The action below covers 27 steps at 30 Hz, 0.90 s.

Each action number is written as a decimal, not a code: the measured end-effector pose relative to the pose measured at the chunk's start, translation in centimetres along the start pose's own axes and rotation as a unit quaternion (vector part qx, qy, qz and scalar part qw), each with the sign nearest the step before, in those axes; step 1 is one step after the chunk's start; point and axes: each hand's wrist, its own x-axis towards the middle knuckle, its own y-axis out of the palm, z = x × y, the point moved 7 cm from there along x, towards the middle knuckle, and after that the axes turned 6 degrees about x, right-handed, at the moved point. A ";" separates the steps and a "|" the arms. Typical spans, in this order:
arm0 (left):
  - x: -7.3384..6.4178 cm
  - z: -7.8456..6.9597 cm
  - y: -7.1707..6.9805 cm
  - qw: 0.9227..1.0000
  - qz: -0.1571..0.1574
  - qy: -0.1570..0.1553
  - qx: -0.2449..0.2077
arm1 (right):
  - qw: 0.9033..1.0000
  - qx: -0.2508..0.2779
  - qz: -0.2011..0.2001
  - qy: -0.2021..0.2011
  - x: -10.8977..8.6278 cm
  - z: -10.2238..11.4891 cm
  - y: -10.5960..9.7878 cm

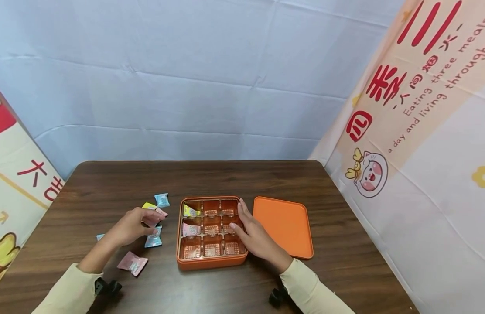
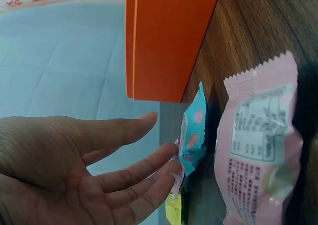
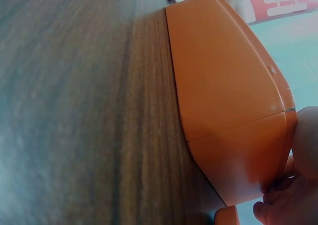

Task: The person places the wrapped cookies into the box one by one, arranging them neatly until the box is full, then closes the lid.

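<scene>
An orange box (image 1: 212,263) with a divided tray stands mid-table. One yellow candy packet (image 1: 190,211) is in its back-left compartment, and a pink candy packet (image 1: 190,230) lies in the middle-left one. At the right rim, my right hand (image 1: 258,237) holds the box, thumb over the edge and fingers along the outer side. My left hand (image 1: 133,226) hovers over the loose candies left of the box, thumb apart from the fingers. Its fingertips are right at a pink packet (image 1: 161,212), partly hidden, and a blue packet (image 2: 194,130) with pink dots.
An orange lid (image 1: 283,226) lies flat right of the box. Another blue packet (image 1: 162,200) and a partly covered yellow packet (image 1: 149,206) lie behind my left hand. Nearer the front is a larger-looking pink packet (image 1: 133,263). Cloth hangs behind the table (image 1: 211,174).
</scene>
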 end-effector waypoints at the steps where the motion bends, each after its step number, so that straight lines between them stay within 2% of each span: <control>1: 0.0 0.1 0.0 1.000 0.003 -0.004 0.001 | 1.000 -0.001 0.000 0.001 0.0 0.0 0.0; 13: 0.0 0.1 0.7 0.999 0.013 -0.024 0.033 | 1.000 0.003 0.002 -0.003 0.0 0.0 0.0; 20: 0.3 -0.1 1.1 0.998 0.022 -0.007 0.054 | 1.000 -0.002 -0.013 -0.013 0.0 -0.1 -0.2; 27: 0.2 0.2 1.2 0.998 0.025 -0.025 0.051 | 1.000 -0.003 -0.009 -0.010 0.2 0.0 0.0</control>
